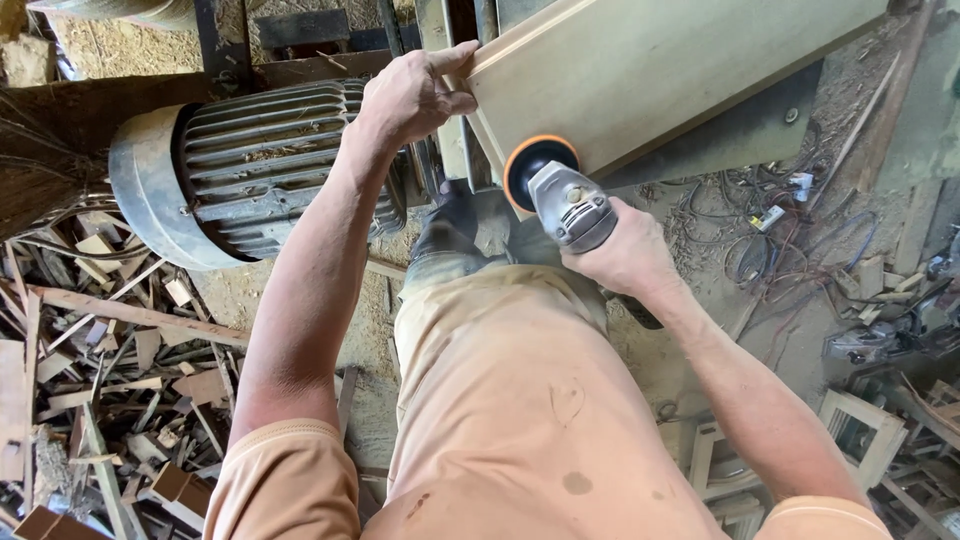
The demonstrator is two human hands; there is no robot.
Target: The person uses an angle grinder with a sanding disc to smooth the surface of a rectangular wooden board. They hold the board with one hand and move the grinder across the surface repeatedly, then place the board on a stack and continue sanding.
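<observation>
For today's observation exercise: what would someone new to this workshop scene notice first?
Centre frame, the right hand grips a grey angle grinder, its orange-rimmed disc against the edge of a pale wooden board. The left hand steadies the board's upper corner. Behind the left arm sits a big ribbed electric motor, above a heap of wood offcuts.

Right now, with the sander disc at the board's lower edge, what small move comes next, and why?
Probably slide the sander along the board edge. Its disc sits at the lower corner; the left hand steadies the end and the right hand grips the tool.
</observation>
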